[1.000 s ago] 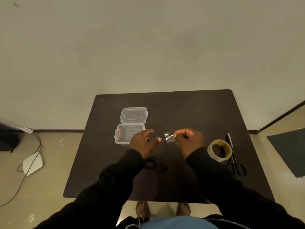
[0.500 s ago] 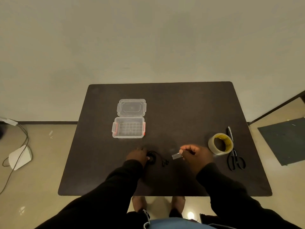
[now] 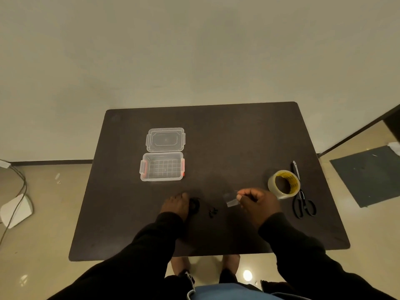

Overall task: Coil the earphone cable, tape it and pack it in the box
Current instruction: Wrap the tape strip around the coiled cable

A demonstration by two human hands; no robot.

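Observation:
The black earphone cable [image 3: 194,206] lies coiled on the dark table [image 3: 238,144], its earbuds [image 3: 212,212] trailing to the right. My left hand [image 3: 176,205] rests on the coil's left side, fingers closed on it. My right hand [image 3: 257,203] pinches a short strip of clear tape [image 3: 231,202], held just above the table to the right of the coil. The clear plastic box [image 3: 162,166] with red clips stands open at the left middle, and its lid [image 3: 165,139] lies flat behind it.
A roll of clear tape [image 3: 284,184] sits right of my right hand, with black scissors [image 3: 303,204] and a pen [image 3: 295,168] beside it near the table's right edge. A white device with cables [image 3: 16,210] lies on the floor at left.
Both hands have come down from mid-table to the near part of the table. My left hand let go of the tape strip and went onto the coiled cable; my right keeps the strip.

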